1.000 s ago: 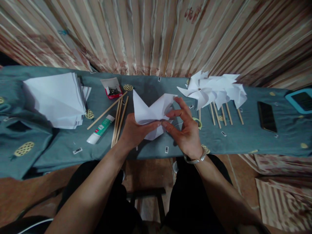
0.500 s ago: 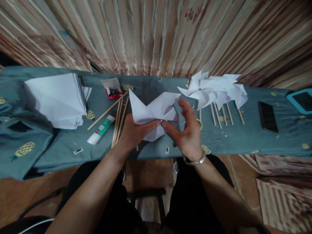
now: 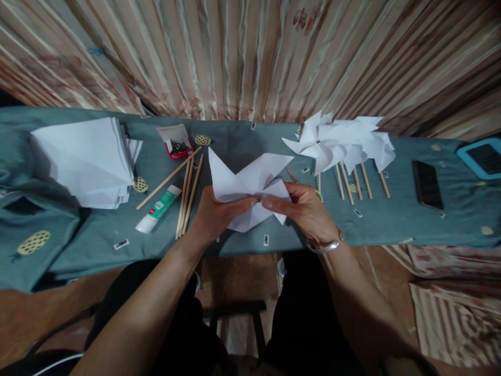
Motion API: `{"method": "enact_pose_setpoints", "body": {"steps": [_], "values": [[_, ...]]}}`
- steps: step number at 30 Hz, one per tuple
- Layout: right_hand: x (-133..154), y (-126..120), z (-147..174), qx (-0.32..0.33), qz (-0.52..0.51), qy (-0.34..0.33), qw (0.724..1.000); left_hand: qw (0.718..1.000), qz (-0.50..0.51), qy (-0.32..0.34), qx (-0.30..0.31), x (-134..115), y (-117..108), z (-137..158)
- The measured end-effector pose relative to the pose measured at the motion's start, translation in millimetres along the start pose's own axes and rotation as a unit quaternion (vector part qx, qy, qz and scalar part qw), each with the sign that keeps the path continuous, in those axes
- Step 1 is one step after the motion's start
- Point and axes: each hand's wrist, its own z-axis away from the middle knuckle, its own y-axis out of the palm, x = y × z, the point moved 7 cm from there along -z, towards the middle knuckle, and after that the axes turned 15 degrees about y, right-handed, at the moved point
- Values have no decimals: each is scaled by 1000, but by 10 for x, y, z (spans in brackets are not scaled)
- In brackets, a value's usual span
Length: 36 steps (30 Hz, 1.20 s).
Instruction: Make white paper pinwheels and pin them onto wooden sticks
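Observation:
A white paper pinwheel (image 3: 250, 180) is held between my two hands above the cloth-covered table. My left hand (image 3: 215, 211) grips it from the left, thumb pressed near the centre, its other fingers hidden behind the paper. From the right, my right hand (image 3: 307, 209) holds a folded blade, thumb pointing at the centre and fingers partly behind the paper. A small pin head shows between the thumb tips. Left of my left hand lie several wooden sticks (image 3: 188, 196) and a glue stick (image 3: 158, 209).
A red and white box (image 3: 180, 149) of small metal pins stands behind the sticks. At the left is a stack of white paper (image 3: 84, 162). Finished pinwheels (image 3: 324, 146) on sticks lie at the back right, beside a phone (image 3: 428, 184) and a blue-framed device (image 3: 483, 159).
My right hand's raised fingers have come down and closed around the pinwheel's right side, behind the paper. My left hand keeps its hold, and the view has shifted slightly.

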Motion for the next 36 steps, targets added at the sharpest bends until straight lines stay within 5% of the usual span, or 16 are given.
{"method": "enact_pose_setpoints", "body": {"steps": [36], "values": [[31,29,25,-47,13,-50,998,1000,-12,7,1,6,25,-14]]}}
